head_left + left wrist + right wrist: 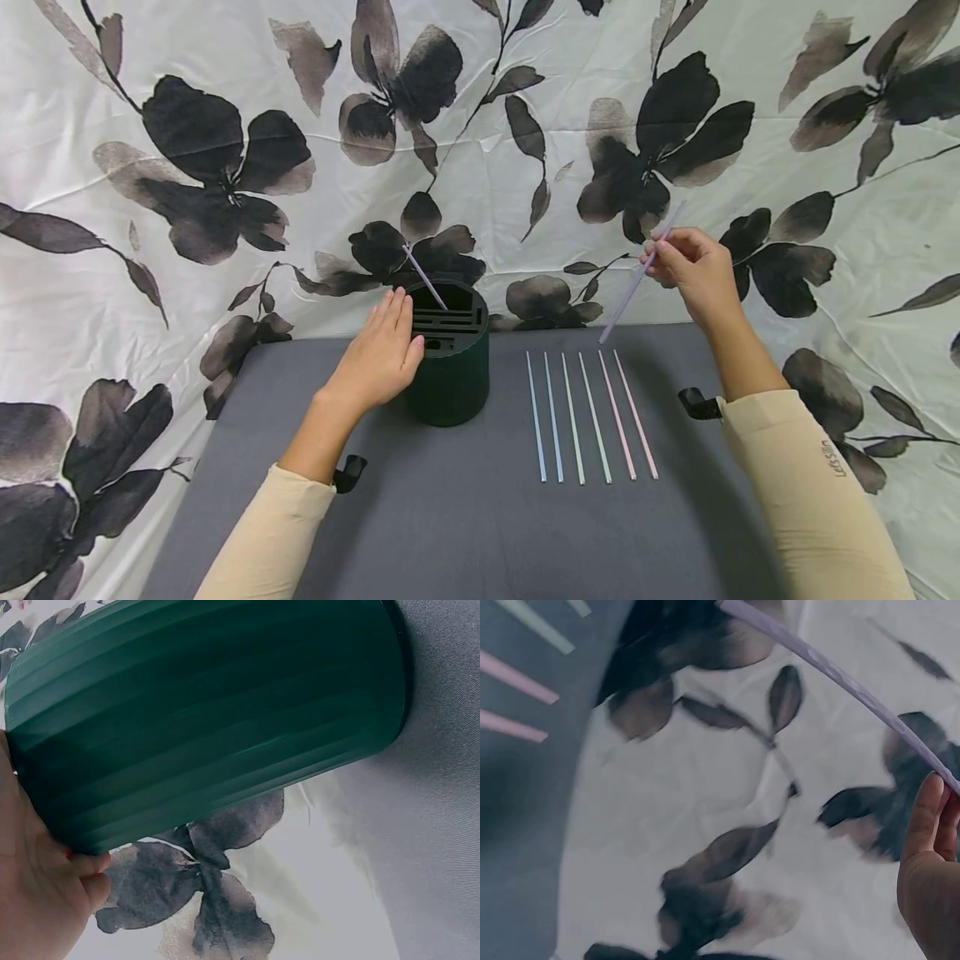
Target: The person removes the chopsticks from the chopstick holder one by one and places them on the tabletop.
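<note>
A dark green round knife block (pixel 447 387) stands at the table's back edge, slots in its top. One purple chopstick (pixel 425 277) leans in its open rear compartment. My left hand (pixel 381 354) lies against the block's left side at the rim, fingers straight; the left wrist view shows the ribbed wall beside that hand (pixel 52 889). Up to the right, my right hand (pixel 693 267) pinches another purple chopstick (pixel 630 292) between thumb and fingers, slanting down to the left. A raised pattern shows on this chopstick (pixel 840 675) in the right wrist view.
Pairs of blue (pixel 536 425), green (pixel 573 425) and pink chopsticks (pixel 636 417) lie in a row on the grey table (pixel 480 525), right of the block. A white cloth with dark flowers (pixel 510 200) hangs right behind the table.
</note>
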A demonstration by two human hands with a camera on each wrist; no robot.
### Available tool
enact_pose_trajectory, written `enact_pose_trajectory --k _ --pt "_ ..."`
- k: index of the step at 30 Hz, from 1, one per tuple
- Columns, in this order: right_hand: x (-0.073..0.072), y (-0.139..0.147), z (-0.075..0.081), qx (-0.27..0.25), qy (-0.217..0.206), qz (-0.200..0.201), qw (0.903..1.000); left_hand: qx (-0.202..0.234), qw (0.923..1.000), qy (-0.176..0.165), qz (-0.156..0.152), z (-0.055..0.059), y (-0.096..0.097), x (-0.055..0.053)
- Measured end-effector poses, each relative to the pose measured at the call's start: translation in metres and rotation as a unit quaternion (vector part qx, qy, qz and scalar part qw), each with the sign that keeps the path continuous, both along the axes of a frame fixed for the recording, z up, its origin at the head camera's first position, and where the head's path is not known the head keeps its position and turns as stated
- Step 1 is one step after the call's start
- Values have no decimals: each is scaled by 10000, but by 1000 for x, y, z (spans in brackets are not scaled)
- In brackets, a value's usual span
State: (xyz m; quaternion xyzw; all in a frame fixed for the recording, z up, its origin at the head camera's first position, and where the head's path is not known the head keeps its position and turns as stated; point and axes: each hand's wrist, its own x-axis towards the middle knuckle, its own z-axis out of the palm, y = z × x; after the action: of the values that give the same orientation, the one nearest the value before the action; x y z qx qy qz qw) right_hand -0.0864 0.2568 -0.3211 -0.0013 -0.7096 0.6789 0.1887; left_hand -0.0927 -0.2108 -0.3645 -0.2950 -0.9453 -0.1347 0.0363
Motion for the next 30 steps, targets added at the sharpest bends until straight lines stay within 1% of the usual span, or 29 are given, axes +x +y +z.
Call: enact_pose_trajectory --k 4,6,8,13,16,20,23,27,30 --pt "1 20 -18 399 -232 -11 9989 -17 10000 -5 37 -1 2 -3" --pt "1 28 -27 730 -370 -43 9966 -17 10000 -23 66 -2 3 -4" --pt "0 35 -37 989 -546 -77 9936 -10 9999 -51 101 -2 4 -5" --pt "-3 53 -58 1325 -1003 -165 9860 7 9998 -67 172 -2 7 -7" --pt "-6 63 -70 1576 -1264 -148 9793 23 9998 -66 188 -2 8 -7" --pt "-6 74 -86 1743 -1538 78 9726 34 9998 -68 188 -3 8 -7" --pt "-4 79 -98 1851 -1703 365 9672 33 9998 -88 189 -3 8 -7" --pt "-3 84 -113 1724 -1999 797 9612 37 9998 -84 186 -4 8 -8" --pt "-2 86 -125 1599 -2200 1031 9568 40 9998 -64 189 -5 8 -9"
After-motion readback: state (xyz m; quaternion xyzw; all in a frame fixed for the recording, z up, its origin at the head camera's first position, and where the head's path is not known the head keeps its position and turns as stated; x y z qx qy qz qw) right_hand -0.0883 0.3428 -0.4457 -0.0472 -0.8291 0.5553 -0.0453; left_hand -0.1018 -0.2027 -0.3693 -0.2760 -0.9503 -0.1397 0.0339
